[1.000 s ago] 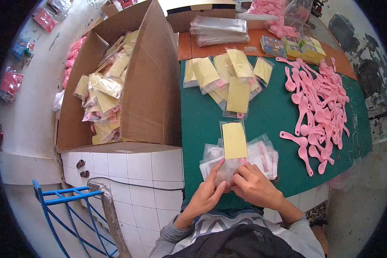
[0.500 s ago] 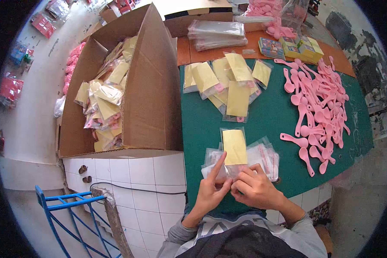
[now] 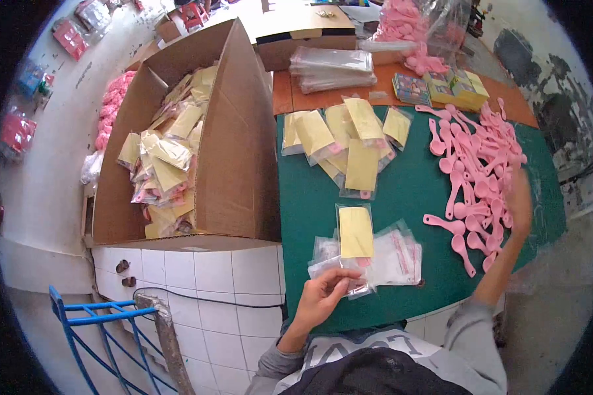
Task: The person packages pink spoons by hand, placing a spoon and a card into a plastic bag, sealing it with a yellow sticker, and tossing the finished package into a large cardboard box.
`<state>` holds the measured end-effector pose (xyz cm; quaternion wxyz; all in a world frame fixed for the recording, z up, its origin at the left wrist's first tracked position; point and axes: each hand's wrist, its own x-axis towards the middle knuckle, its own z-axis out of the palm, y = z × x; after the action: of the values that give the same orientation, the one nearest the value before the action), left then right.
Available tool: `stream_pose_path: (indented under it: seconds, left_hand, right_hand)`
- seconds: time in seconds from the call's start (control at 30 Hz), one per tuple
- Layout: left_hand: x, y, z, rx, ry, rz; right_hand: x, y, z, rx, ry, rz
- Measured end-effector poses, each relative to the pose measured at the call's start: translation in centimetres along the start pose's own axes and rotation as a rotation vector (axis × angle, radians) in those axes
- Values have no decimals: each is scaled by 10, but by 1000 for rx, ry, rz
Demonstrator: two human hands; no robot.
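My left hand [image 3: 321, 297] is at the lower end of a clear bag with a yellow card [image 3: 356, 232], thumb and fingers pressed together on its edge. A bit of pink shows in the bag below the card. Under it lie flat clear bags [image 3: 396, 258], fanned out on the green table top [image 3: 402, 187]. My right hand [image 3: 519, 197] is at the right edge of the heap of pink spoons [image 3: 474, 158]; it is blurred and its fingers cannot be made out. Several packed bags with yellow cards [image 3: 362, 164] lie further back.
A large cardboard box [image 3: 237, 145] holding many packed bags stands left of the table. Behind are stacked clear bags [image 3: 331, 62], card stacks [image 3: 412, 89] and a bag of pink spoons [image 3: 402, 26]. A blue metal frame [image 3: 105, 320] stands at lower left.
My right hand has left the bag and moved right to the spoon heap. My left hand has stayed at the bag's lower end, its index finger no longer stretched along the card.
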<state>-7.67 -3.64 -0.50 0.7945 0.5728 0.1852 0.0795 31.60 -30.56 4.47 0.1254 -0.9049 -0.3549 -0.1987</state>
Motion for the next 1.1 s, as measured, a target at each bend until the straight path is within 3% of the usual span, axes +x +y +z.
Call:
stream_pose_path:
  seconds: [0.1,0.2,0.43,0.53,0.8,0.9,1.0,1.1]
  left_hand:
    - [-1,0,6,-132,23,-4]
    - [-3,10,4,-84,-26,-16]
    - [-8,16,-11,-160,-143,40]
    - [-8,18,-10,139,45,-11]
    - [2,17,-3,587,82,181]
    - [1,19,0,605,141,154]
    - [1,15,1,540,165,101]
    - [0,13,4,497,187,58]
  right_hand:
    - [-56,-164,-9,747,-284,-36]
    - [-91,-246,-5,849,-448,-320]
    - [-94,-253,7,968,-442,-198]
    - [-94,-254,5,1010,-433,-202]
    - [-100,-250,2,1074,-464,-178]
    - [-117,-259,5,1429,-551,347]
    - [-123,-258,8,1639,-729,653]
    - [-123,-265,8,1490,-678,674]
